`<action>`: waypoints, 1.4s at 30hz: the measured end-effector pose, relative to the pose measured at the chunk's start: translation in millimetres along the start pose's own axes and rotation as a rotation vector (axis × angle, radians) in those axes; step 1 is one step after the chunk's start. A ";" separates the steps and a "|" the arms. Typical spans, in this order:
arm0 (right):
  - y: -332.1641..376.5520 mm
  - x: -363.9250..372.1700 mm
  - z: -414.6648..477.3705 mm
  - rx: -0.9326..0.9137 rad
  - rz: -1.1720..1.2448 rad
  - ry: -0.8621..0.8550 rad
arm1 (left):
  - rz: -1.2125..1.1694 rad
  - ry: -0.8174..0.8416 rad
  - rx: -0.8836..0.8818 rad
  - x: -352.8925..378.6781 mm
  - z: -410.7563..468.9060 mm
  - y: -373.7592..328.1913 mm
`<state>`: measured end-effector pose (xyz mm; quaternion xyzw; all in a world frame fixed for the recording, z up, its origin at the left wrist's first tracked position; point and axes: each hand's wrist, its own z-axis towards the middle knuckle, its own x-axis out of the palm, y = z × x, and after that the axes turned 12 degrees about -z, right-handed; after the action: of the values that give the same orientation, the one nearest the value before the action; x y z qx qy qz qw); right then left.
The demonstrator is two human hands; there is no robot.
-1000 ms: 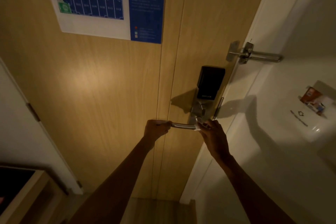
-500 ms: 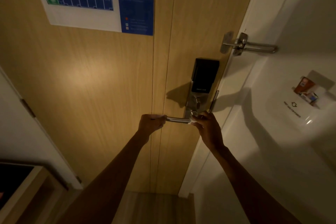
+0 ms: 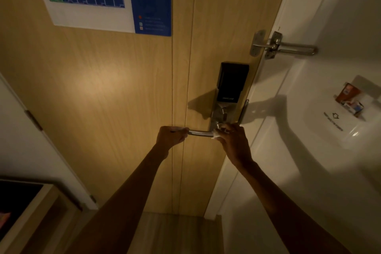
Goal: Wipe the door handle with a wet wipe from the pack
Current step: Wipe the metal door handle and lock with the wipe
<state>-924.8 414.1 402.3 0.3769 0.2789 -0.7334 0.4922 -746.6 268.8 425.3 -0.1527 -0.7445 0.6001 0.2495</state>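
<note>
Near the middle of the frame, the left hand (image 3: 172, 137) is closed around the free end of the door handle (image 3: 201, 133), likely to keep it from moving; the right hand (image 3: 234, 142) pinches a small white wet wipe (image 3: 216, 134) against the end by the lock plate, to rub it clean; the handle is a smooth, shiny metal bar; the door (image 3: 103, 99) is pale wood; the pack cannot be seen.

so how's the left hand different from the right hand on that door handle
The left hand is closed around the free end of the door handle, while the right hand sits at the lock end. The right hand presses a white wet wipe against the metal; no wipe is visible in the left hand. Both hands touch the same handle.
</note>
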 end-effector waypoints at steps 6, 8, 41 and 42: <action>35.5 3.2 16.1 -0.098 -0.047 0.022 | 0.022 0.005 0.016 0.2 -2.0 1.0; 28.2 3.6 14.9 -0.078 -0.032 0.027 | 0.022 -0.004 0.007 -0.2 -0.2 1.2; 48.9 5.7 23.4 0.005 -0.086 0.158 | -0.037 0.018 -0.031 -6.1 10.5 7.0; 49.7 10.8 25.1 0.013 -0.068 0.150 | -0.025 0.020 -0.044 -7.7 11.9 5.3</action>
<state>-887.9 371.1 405.6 0.4242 0.3229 -0.7211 0.4426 -747.2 256.2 416.8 -0.1547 -0.7570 0.5787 0.2610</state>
